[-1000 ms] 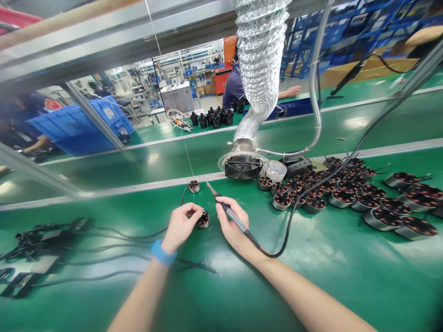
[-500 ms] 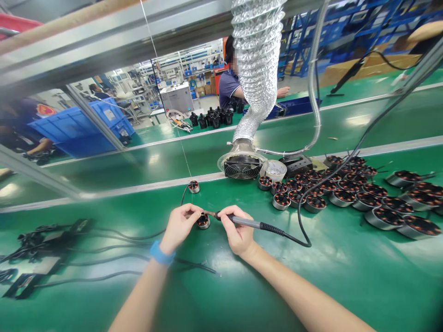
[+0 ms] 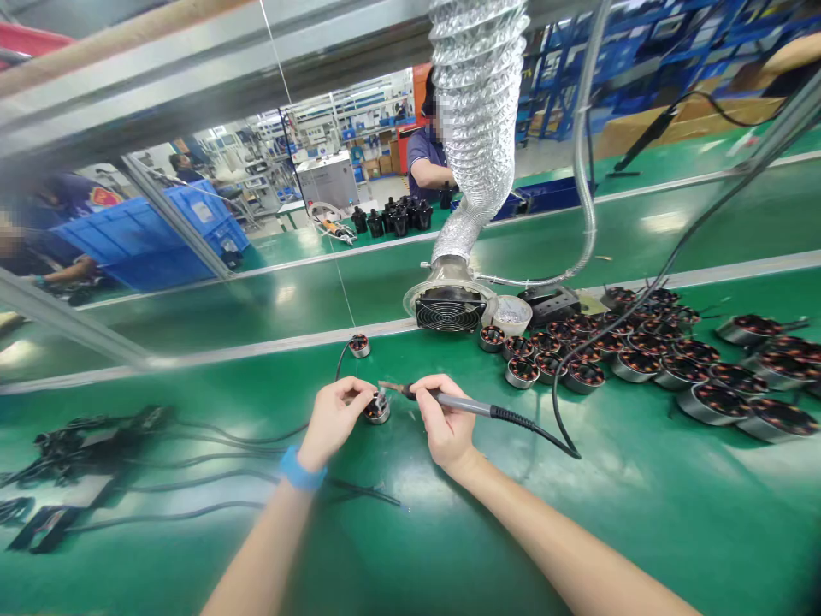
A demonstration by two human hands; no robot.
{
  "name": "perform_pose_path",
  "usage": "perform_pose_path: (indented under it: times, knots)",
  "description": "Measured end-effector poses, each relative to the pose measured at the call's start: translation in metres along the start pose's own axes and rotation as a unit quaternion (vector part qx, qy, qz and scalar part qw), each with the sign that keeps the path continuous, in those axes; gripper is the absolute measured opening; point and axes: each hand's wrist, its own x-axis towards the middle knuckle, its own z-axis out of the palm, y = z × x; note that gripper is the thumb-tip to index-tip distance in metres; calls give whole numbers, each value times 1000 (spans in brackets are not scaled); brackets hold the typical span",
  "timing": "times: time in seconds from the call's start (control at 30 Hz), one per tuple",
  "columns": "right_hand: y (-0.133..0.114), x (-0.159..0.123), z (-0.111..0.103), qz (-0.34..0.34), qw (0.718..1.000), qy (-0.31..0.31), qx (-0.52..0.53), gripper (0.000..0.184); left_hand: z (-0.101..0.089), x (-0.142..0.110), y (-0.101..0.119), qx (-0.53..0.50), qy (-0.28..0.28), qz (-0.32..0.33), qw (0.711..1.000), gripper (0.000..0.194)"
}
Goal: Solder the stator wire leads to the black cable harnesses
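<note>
One soldering iron is gripped by the right hand; the left hand, apart, is pinched closed beside a motor stator between them on the glossy green workbench; far shelves are stocked.

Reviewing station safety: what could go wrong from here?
Burn: the soldering iron in the right hand has its tip just beside the left hand's fingertips at the small coil ring; a slip could touch skin.

Snag: the iron's cord runs across the cluster of coil rings; a tug might shift some or jerk the tip.

Movement: I see no clamp on the small ring, so pressing could nudge it.
</note>
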Motion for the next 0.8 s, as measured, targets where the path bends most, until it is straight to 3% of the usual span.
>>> perform_pose_path:
  times: [0.17, 0.37, 0.6, 0.7, 0.8]
  knots:
    - [2, -1, 2, 31, 999, -3, -25, 17, 0, 0, -2, 2, -1, 0, 1000, 21]
    - [5, -4, 9, 34, 993, -74, -80, 21, 0, 1, -3, 5, -1, -2, 1000, 20]
    - [21, -16, 21, 17, 982, -178, -55, 77, 0, 0, -4, -12, -2, -3, 1000, 17]
    - [26, -17, 24, 6, 977, -205, -57, 86, 1, 0, -3, -15, -4, -3, 1000, 16]
    - [28, -14, 25, 3, 974, -215, -67, 82, 0, 1, -2, -13, -8, 0, 1000, 17]
